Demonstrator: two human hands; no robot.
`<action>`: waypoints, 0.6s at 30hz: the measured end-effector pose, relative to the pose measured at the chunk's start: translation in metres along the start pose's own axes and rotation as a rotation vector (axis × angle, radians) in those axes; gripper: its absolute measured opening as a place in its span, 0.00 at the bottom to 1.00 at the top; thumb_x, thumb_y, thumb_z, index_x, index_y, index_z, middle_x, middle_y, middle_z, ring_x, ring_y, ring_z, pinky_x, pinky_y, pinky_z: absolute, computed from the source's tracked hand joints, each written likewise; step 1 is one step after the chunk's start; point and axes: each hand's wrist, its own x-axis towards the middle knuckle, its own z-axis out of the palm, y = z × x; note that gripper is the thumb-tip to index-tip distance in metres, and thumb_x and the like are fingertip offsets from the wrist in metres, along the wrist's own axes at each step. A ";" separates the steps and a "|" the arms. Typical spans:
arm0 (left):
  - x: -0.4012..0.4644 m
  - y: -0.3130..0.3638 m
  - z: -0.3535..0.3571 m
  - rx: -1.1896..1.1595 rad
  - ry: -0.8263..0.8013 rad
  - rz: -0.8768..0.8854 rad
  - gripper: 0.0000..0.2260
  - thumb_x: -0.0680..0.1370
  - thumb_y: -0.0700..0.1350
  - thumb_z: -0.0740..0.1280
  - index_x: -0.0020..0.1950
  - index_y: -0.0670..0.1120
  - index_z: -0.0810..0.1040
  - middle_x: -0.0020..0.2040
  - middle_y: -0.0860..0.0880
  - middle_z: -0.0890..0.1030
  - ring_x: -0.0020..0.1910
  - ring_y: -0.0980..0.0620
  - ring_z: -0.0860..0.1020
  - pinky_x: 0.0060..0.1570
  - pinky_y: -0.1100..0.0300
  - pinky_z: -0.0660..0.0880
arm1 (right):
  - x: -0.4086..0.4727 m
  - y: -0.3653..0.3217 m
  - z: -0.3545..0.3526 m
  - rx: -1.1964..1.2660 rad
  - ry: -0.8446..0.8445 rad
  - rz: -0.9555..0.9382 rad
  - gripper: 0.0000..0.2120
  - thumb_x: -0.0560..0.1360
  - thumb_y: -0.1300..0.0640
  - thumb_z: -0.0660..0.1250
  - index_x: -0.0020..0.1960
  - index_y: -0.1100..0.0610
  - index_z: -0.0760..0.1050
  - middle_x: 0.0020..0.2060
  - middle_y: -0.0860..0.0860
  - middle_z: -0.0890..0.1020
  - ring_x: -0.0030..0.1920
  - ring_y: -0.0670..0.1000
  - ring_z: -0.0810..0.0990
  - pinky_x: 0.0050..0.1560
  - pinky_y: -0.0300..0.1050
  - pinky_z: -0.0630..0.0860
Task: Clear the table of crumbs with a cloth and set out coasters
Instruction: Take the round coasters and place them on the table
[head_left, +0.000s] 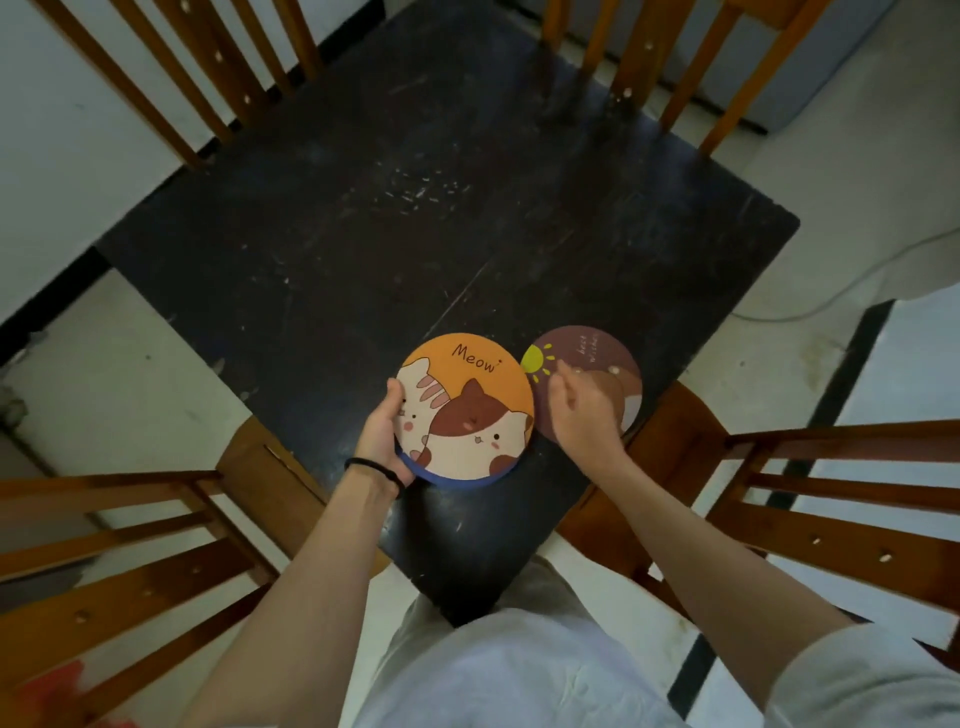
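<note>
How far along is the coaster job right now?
Partly done: one round purple sun-print coaster lies on the dark wooden table under the right hand. The left hand holds a stack topped by the orange cat coaster. Pale specks remain mid-table, so wiping looks unfinished.

The table (415, 218) is square, dark and scuffed, viewed corner-on. Pale specks, possibly crumbs (415, 192), lie just 12 o'clock of its centre. One round purple coaster (597, 353) lies flat near the 5 o'clock edge.
</note>
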 end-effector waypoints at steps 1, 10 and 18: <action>0.000 -0.002 0.001 -0.013 -0.001 0.000 0.19 0.79 0.59 0.54 0.49 0.47 0.78 0.37 0.45 0.85 0.35 0.46 0.84 0.42 0.50 0.80 | -0.003 -0.013 0.005 0.087 -0.120 0.031 0.21 0.81 0.53 0.53 0.71 0.59 0.62 0.66 0.56 0.71 0.67 0.54 0.68 0.67 0.48 0.65; -0.012 -0.004 -0.031 -0.060 0.102 0.103 0.19 0.78 0.60 0.55 0.49 0.49 0.78 0.36 0.47 0.85 0.36 0.47 0.83 0.48 0.49 0.77 | -0.028 -0.057 0.040 0.058 -0.055 -0.052 0.19 0.79 0.57 0.57 0.70 0.56 0.63 0.61 0.54 0.76 0.60 0.52 0.76 0.57 0.48 0.76; -0.035 -0.003 -0.091 -0.227 0.073 0.190 0.21 0.79 0.60 0.52 0.51 0.49 0.79 0.40 0.48 0.85 0.37 0.48 0.84 0.40 0.54 0.81 | -0.036 -0.087 0.071 0.196 -0.129 -0.190 0.05 0.78 0.62 0.59 0.53 0.56 0.65 0.58 0.52 0.70 0.55 0.46 0.71 0.49 0.36 0.72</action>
